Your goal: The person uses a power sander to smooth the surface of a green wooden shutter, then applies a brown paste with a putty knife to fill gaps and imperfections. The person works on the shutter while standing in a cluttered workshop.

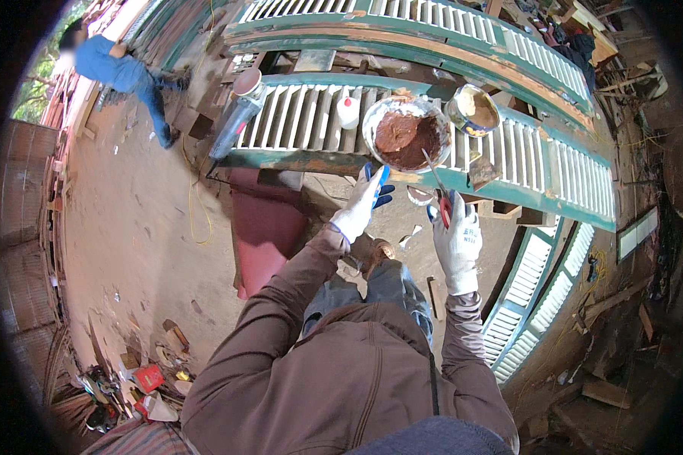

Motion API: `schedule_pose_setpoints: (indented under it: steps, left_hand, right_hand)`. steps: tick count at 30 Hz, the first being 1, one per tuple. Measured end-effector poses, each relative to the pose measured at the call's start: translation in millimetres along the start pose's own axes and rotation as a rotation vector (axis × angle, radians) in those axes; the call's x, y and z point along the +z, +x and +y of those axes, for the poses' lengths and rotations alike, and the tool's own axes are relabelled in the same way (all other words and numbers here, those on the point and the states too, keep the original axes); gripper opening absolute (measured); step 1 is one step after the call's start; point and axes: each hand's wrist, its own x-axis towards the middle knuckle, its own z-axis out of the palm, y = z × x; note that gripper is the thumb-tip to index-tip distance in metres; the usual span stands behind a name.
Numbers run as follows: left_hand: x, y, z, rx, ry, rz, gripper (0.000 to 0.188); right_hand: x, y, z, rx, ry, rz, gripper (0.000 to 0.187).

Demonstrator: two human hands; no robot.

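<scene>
Your right hand (457,241), gloved, was clenched around a putty knife (435,176) whose blade reached into the bowl of reddish-brown filler (407,133), which sat on the green louvred shutter (311,121). Your left hand (363,203) rested with fingers spread on the shutter's near rail, grasping nothing. To load well, you'd have done best taking a small scoop at the bowl's edge and bracing the frame firmly.

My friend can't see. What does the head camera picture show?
A person's gloved right hand holds a putty knife at a bowl of brown paste on a green louvred shutter. The gloved left hand rests at the shutter's edge.
</scene>
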Motion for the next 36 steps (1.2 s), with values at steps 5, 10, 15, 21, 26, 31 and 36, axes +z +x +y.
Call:
schedule_pose_setpoints:
  steps: [5, 10, 15, 21, 26, 31, 36]
  left_hand:
    - [25.8, 40.7, 6.3, 0.042, 0.083, 0.131, 0.055]
    - [15.4, 69.2, -4.9, 0.03, -0.006, 0.118, 0.033]
    - [3.2, 74.7, -4.1, 0.098, -0.065, 0.048, 0.029]
    - [18.9, 16.7, 128.6, -0.156, -0.155, -0.178, 0.035]
    - [-23.9, 62.7, 225.8, 0.064, -0.2, -0.424, 0.032]
    - [-55.1, 124.7, 293.1, 0.308, -0.085, -0.278, 0.036]
    - [-113.0, 168.2, 303.7, 0.277, -0.325, -0.139, 0.035]
  right_hand:
    - [7.0, 46.8, 8.3, -0.114, -0.165, 0.082, 0.058]
    - [20.1, 64.6, 3.7, -0.056, -0.132, 0.012, 0.055]
    - [2.5, 90.1, -2.3, 0.182, 0.147, 0.024, 0.042]
    - [-5.3, 102.9, 27.2, 0.403, 0.226, 0.248, 0.038]
    - [15.8, 127.5, 40.4, 0.485, 0.055, 0.177, 0.038]
    - [43.5, 170.8, 37.8, 0.46, -0.15, 0.095, 0.041]
    - [70.7, 198.9, 57.8, 0.397, -0.439, 0.103, 0.048]
